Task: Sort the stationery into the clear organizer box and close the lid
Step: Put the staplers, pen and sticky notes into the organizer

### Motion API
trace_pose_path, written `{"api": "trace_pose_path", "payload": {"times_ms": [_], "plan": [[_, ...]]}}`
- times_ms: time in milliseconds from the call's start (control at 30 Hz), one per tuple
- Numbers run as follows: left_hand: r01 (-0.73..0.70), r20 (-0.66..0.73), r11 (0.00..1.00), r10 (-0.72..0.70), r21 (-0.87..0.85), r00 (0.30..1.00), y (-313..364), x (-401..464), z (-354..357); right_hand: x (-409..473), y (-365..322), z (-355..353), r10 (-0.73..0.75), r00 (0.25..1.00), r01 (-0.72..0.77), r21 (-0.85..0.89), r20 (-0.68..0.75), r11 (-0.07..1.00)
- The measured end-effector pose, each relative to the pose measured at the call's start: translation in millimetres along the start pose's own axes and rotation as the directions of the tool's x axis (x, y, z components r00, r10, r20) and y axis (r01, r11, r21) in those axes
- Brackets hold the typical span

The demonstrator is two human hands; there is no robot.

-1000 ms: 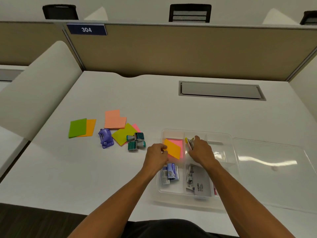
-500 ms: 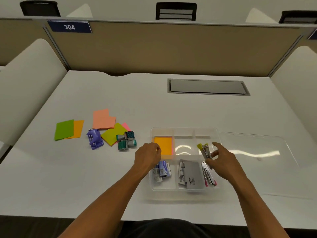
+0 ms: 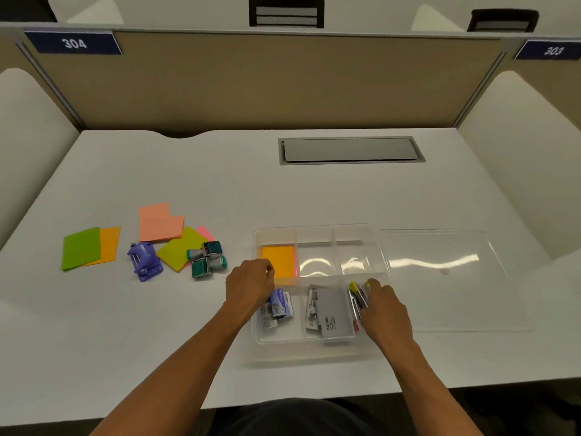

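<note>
While the clear plastic organizer box (image 3: 317, 338) sits open on the white tabletop (image 3: 220, 184), its transparent lid (image 3: 446, 278) lies flat just to its right. Of the two hands, the left hand (image 3: 250, 286) hovers loosely curled, holding nothing, beside the orange sticky pad (image 3: 278, 261) in the far-left compartment. The right hand (image 3: 385, 306) pinches yellow-capped pens (image 3: 356, 294) in the near-right compartment.
</note>
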State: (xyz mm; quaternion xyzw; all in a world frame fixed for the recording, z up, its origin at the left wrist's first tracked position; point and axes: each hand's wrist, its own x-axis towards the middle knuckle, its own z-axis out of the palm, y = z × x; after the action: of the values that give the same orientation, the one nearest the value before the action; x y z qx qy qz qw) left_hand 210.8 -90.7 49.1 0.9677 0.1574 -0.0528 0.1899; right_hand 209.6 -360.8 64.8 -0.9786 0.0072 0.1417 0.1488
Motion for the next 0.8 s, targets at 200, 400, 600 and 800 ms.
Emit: {"api": "trace_pose_path", "payload": {"times_ms": [200,400,600,800], "plan": [[0.011,0.017,1.0,-0.011,-0.017,1.0,-2.3,0.8,1.1,0.6,-2.7,5.3,0.017,1.0,-0.016,0.04,-0.017,0.999],[0.017,0.021,0.997,-0.016,-0.079,1.0,-4.9,-1.6,-1.0,0.7,-23.2,-7.0,-0.069,0.991,0.094,0.216,-0.116,0.972],[-0.085,-0.071,0.962,0.069,-0.26,0.995,-20.9,-13.2,-4.0,13.5,-74.7,-6.3,-0.265,0.962,0.274,0.312,-0.072,0.91],[-0.046,-0.206,0.945,-0.023,-0.323,0.978,-54.1,-20.4,-8.1,23.8,-135.1,1.3,-0.475,0.879,0.459,0.305,-0.024,0.834]]}}
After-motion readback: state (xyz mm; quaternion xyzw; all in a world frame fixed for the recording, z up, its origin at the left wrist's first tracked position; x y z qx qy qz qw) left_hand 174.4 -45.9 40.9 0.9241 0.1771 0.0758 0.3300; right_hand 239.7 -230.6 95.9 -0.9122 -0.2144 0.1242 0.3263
